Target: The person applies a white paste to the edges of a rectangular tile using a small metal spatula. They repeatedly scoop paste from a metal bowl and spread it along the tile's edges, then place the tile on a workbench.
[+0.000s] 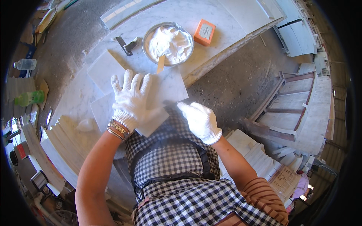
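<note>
My left hand (130, 98), in a white knit glove, lies over pale marble tiles with its fingers spread. Under and beside its palm is a grey-white tile (169, 86), its right corner pointing toward my other hand. My right hand (201, 122), also gloved, is closed with the fingers curled and the index near that corner. Whatever it may hold is hidden. Just beyond stands a round metal bowl (145, 49) of white paste (169, 41), with a wooden stick (161, 63) leaning out of it.
A marble slab (226, 30) forms the work surface, with an orange box (204, 32) right of the bowl. A flat metal scraper (123, 46) lies left of it. More tiles (105, 71) rest at left. Stacked slabs (66, 147) and a wooden frame (286, 101) flank me.
</note>
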The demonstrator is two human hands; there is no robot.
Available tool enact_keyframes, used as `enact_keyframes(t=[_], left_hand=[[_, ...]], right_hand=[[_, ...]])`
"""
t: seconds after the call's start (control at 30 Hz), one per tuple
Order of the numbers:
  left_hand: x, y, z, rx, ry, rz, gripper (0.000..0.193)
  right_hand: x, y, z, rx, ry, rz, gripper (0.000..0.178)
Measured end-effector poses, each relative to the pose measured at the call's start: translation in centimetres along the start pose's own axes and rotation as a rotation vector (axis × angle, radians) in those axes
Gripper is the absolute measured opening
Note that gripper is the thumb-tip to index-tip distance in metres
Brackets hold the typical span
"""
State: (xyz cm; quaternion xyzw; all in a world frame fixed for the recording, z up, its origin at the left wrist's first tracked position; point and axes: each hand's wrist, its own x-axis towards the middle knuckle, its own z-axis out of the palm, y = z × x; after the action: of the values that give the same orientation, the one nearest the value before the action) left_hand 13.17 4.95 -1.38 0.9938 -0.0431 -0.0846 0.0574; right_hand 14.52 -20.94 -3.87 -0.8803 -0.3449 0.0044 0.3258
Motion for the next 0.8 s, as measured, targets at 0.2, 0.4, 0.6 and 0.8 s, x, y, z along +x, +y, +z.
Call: enact_keyframes(t=[0.2, 0.4, 0.6, 0.8], left_hand=[[-0.2, 0.1, 0.3, 0.006, 0.003, -0.001, 0.113], [-0.1, -0.1, 0.1, -0.01, 0.012, 0.009, 0.114], [-0.1, -0.1, 0.1, -0.012, -0.009, 0.005, 0.111], [-0.1, 0.0, 0.3, 0.028, 0.058, 0.016, 0.11]], right_hand=[[2.6, 3.8, -0.7, 0.034, 0.192, -0.038, 0.032], [6.2, 4.5, -0.6, -0.045, 0.083, -0.153, 0.035], [5.1, 3.8, -0.5, -0.134, 0.045, -0.159, 0.032], [1.8, 2.8, 0.0, -0.159, 0.049, -0.161, 0.03]])
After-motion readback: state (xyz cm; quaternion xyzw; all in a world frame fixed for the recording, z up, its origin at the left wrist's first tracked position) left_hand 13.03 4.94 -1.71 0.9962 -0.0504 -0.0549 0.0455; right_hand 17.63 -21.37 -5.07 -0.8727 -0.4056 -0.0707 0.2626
